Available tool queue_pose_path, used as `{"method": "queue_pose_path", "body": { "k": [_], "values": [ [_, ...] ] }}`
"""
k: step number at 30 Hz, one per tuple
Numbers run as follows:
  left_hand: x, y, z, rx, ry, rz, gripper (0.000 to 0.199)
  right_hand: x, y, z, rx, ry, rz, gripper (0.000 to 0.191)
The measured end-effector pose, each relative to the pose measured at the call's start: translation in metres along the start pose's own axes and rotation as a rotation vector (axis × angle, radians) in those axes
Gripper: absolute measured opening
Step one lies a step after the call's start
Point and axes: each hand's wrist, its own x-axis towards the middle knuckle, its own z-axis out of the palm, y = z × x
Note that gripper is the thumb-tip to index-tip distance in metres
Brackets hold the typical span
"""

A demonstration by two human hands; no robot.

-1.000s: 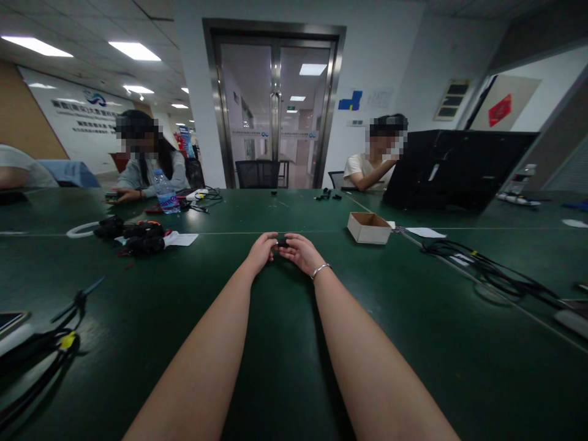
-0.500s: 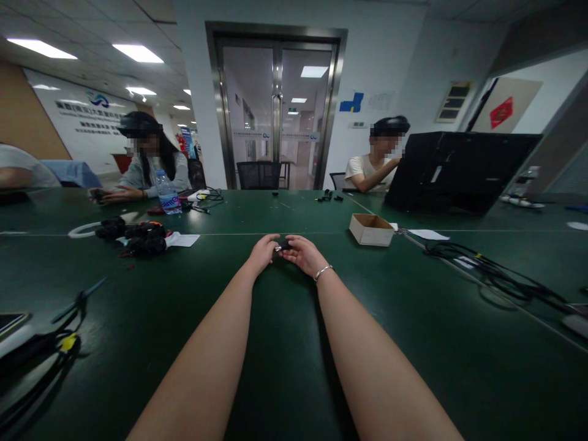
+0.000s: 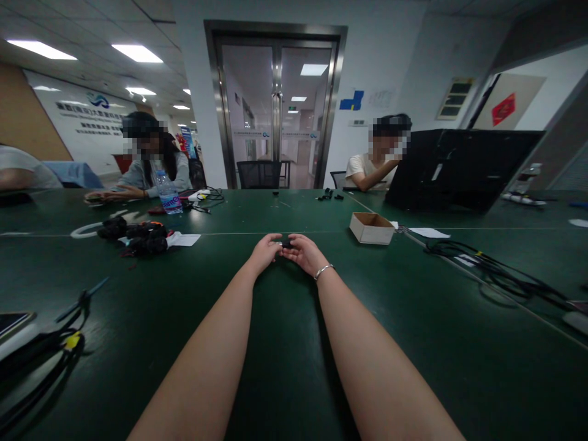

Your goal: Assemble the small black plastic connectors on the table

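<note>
Both of my hands are close together above the green table, meeting around a small black object with a silver metal end (image 3: 286,244). It looks like a USB stick, but it is too small to be sure. My right hand (image 3: 303,252) grips its black body between thumb and fingers; a silver bracelet is on that wrist. On the other side, my left hand (image 3: 265,252) has its thumb and fingertips closed at the silver end. The fingers hide part of the object.
An open cardboard box (image 3: 371,230) stands right of my hands. Black cables (image 3: 500,269) lie farther right, a dark bundle (image 3: 138,236) to the left. Beyond are a water bottle (image 3: 169,195), small black pieces (image 3: 327,195), a monitor (image 3: 459,171) and two seated people.
My left hand has come slightly nearer to my right, and its fingers now cover more of the silver end. The black object has turned or risen a little.
</note>
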Motion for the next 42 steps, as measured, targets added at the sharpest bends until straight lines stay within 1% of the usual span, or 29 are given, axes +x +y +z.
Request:
{"method": "queue_pose_path", "body": {
  "k": [2, 6, 9, 13, 17, 21, 26, 29, 32, 37, 42],
  "values": [
    [0.0005, -0.0015, 0.0002, -0.005, -0.022, 0.004, 0.036, 0.0004, 0.0008, -0.0007, 0.001, 0.002, -0.008, 0.022],
    [0.0019, -0.004, 0.0, -0.048, 0.027, 0.011, 0.032, 0.0019, 0.0022, -0.0018, -0.009, -0.013, -0.007, 0.021],
    [0.0035, -0.0058, -0.0007, -0.027, -0.002, 0.008, 0.029, 0.0027, 0.0024, -0.0017, -0.03, -0.031, -0.001, 0.02],
    [0.0049, -0.0072, -0.0018, -0.042, -0.019, 0.019, 0.03, 0.0032, 0.002, -0.0017, -0.03, -0.041, -0.005, 0.02],
    [0.0041, -0.0063, -0.0017, -0.011, -0.046, 0.014, 0.032, 0.0027, 0.0017, -0.0019, -0.04, -0.049, -0.001, 0.019],
    [0.0034, -0.0063, -0.0014, -0.042, 0.013, 0.011, 0.032, 0.0013, 0.0013, -0.0015, -0.04, -0.044, -0.003, 0.02],
    [0.0038, -0.0075, -0.0016, -0.018, -0.032, 0.022, 0.033, 0.0006, 0.0015, -0.0012, -0.044, -0.06, -0.008, 0.018],
    [0.0038, -0.0057, -0.001, -0.042, 0.004, -0.012, 0.028, 0.002, 0.0023, -0.0015, -0.034, -0.043, 0.0, 0.018],
    [0.0028, -0.0036, 0.0, -0.016, 0.02, -0.034, 0.029, 0.0035, 0.003, -0.0017, -0.04, -0.034, 0.003, 0.019],
    [0.0009, -0.0043, 0.0006, -0.04, 0.024, -0.004, 0.029, 0.003, 0.0028, -0.0014, -0.037, -0.023, -0.002, 0.019],
    [0.0015, -0.008, 0.0, 0.002, 0.006, 0.045, 0.031, 0.0023, 0.0025, -0.0014, -0.029, -0.023, -0.006, 0.018]
  ]
}}
